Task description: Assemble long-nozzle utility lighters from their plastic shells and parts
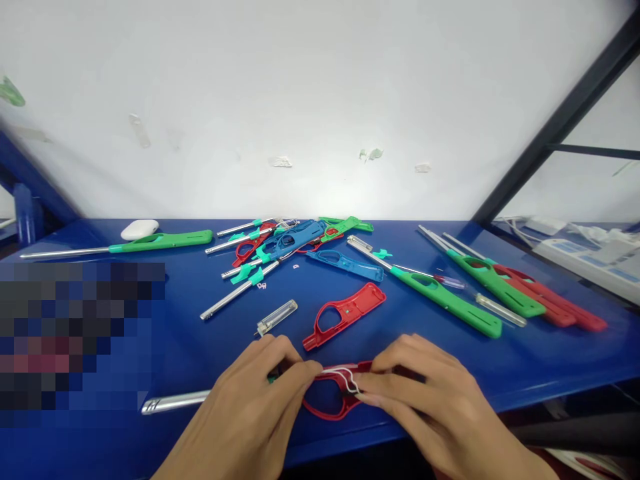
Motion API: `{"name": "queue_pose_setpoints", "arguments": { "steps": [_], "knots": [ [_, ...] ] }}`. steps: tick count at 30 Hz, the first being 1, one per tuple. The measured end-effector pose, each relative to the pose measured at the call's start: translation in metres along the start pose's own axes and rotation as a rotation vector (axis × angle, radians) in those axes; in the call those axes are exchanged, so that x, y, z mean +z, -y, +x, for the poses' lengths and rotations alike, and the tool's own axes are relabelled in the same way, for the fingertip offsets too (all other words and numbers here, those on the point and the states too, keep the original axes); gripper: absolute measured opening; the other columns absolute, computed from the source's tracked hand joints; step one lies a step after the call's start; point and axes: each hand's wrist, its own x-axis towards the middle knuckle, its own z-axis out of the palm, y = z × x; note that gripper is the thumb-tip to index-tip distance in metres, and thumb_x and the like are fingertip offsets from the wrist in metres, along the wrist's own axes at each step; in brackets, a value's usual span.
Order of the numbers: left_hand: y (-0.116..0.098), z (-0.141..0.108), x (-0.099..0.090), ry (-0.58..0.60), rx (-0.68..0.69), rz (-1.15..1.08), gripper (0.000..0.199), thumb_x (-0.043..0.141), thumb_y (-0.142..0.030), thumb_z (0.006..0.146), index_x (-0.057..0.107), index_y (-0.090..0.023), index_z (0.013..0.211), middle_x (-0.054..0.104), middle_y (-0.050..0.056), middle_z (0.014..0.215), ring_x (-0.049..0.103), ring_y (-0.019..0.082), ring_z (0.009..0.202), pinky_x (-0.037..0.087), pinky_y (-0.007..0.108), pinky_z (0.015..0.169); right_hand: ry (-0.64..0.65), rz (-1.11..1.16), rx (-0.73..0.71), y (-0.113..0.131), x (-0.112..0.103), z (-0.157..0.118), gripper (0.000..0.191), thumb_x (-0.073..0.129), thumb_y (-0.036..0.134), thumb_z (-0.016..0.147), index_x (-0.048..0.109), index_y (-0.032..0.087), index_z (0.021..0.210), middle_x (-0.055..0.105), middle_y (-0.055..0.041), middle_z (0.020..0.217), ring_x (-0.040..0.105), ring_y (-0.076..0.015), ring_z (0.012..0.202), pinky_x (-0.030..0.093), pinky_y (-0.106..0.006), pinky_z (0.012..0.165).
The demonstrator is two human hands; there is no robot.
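Observation:
At the table's front edge lies an opened red lighter handle half (326, 414) with a round trigger opening. A silver lighter tube (175, 402) sticks out leftward from under my left hand (250, 403). That hand is closed, thumb and fingers pinching the red half's left end. My right hand (430, 390) is closed at the other side, its fingertips on a looped white wire (345, 375) and the red shell by the opening. Its fingers cover the handle's right end. Just beyond lie a second red handle half (350, 311) and a clear fuel tank (277, 317).
A pile with a blue handle (300, 237) and loose lighter tubes (239, 291) lies at the back. Assembled green lighters (445, 301) and red ones (575, 303) lie right, near a screwdriver (447, 282). A white case (140, 230) and power strip (590, 263) flank them.

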Motion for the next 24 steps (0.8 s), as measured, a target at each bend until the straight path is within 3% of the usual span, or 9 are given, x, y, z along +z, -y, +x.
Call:
{"name": "queue_pose_setpoints", "arguments": {
  "steps": [14,16,19,21,24],
  "knots": [
    [0.002,-0.005,0.004,-0.008,0.058,0.078,0.043,0.039,-0.002,0.100,0.069,-0.025,0.121,0.071,0.001,0.095,0.069,0.016,0.080,0.064,0.029,0.074,-0.015,-0.093,-0.046,0.006,0.005,-0.010,0.024,0.064,0.016,0.107,0.074,0.024,0.127,0.073,-0.0043,0.099,0.065,-0.0196,0.084,0.053,-0.037,0.076],
    [0.003,-0.006,0.005,-0.007,0.064,0.090,0.046,0.040,-0.001,0.099,0.070,-0.026,0.125,0.073,0.001,0.100,0.070,0.017,0.084,0.065,0.030,0.077,-0.099,-0.077,-0.053,0.005,0.002,-0.009,0.023,0.063,0.015,0.107,0.075,0.022,0.126,0.076,-0.0037,0.097,0.068,-0.0183,0.081,0.054,-0.036,0.076],
    [0.004,-0.006,0.005,0.005,0.047,0.079,0.047,0.041,-0.001,0.098,0.072,-0.027,0.122,0.074,0.001,0.103,0.071,0.016,0.086,0.065,0.029,0.080,-0.331,-0.044,-0.057,0.006,-0.010,-0.001,0.029,0.062,0.005,0.102,0.074,0.021,0.124,0.079,-0.0021,0.094,0.070,-0.0163,0.076,0.055,-0.034,0.075],
    [0.004,-0.006,0.004,0.009,0.028,0.072,0.046,0.042,-0.001,0.098,0.072,-0.028,0.120,0.074,0.001,0.104,0.071,0.016,0.085,0.065,0.029,0.080,-0.386,-0.055,-0.065,0.006,-0.022,0.012,0.030,0.064,0.003,0.100,0.074,0.023,0.121,0.079,-0.0003,0.091,0.069,-0.0158,0.073,0.054,-0.033,0.072],
    [0.004,-0.005,0.001,0.015,0.036,0.081,0.046,0.042,-0.002,0.098,0.072,-0.027,0.122,0.076,0.000,0.104,0.073,0.017,0.086,0.066,0.029,0.081,-0.171,-0.172,-0.103,0.001,-0.034,0.049,0.017,0.065,0.016,0.106,0.077,0.022,0.117,0.081,-0.0032,0.096,0.071,-0.0179,0.079,0.055,-0.035,0.076]
  ]
}}
